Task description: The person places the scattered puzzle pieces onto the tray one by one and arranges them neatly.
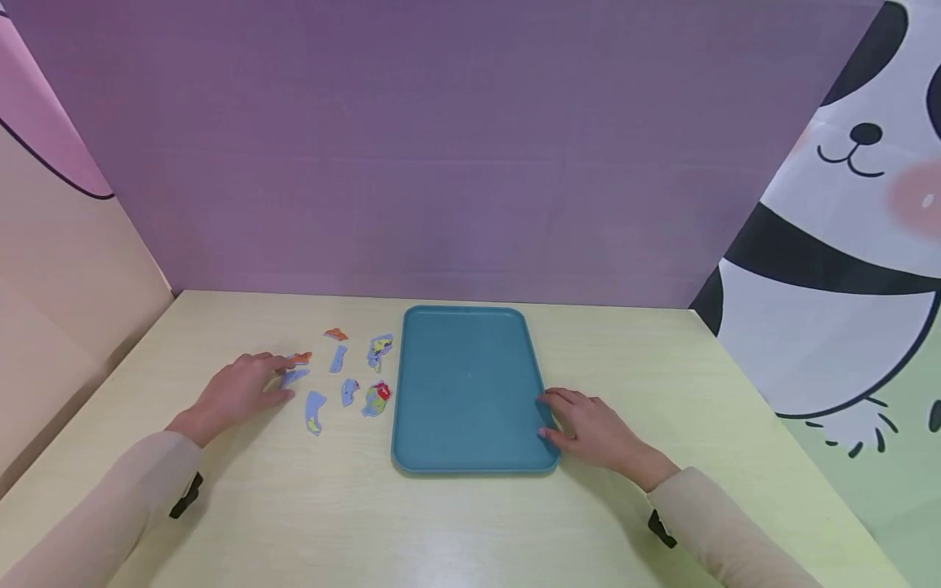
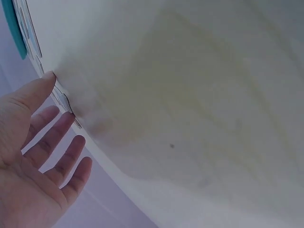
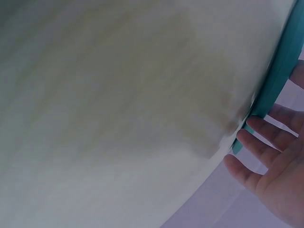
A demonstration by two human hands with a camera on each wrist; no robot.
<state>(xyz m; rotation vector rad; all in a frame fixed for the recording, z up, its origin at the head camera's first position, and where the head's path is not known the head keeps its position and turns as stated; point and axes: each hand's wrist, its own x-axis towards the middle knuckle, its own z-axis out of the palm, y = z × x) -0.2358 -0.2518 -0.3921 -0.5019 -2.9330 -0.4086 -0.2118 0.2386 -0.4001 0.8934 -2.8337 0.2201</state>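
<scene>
A blue-green tray (image 1: 466, 392) lies flat in the middle of the table. My right hand (image 1: 594, 429) rests at the tray's right edge, its fingers and thumb spread and touching the rim. To the left of the tray several flat jigsaw puzzle pieces lie loose, among them a red-and-green one (image 1: 377, 398). My left hand (image 1: 241, 390) is at the left side of these pieces, fingers reaching over an orange piece (image 1: 302, 358) and a pale blue piece (image 1: 296, 376). In the left wrist view its fingers (image 2: 61, 128) look spread, with nothing gripped between them.
More pieces lie between my left hand and the tray, such as a curved blue one (image 1: 314, 411) and a yellow-and-blue one (image 1: 380, 351). A purple wall (image 1: 470, 163) rises behind the table (image 1: 331, 523). Panda artwork (image 1: 831, 327) covers the right wall.
</scene>
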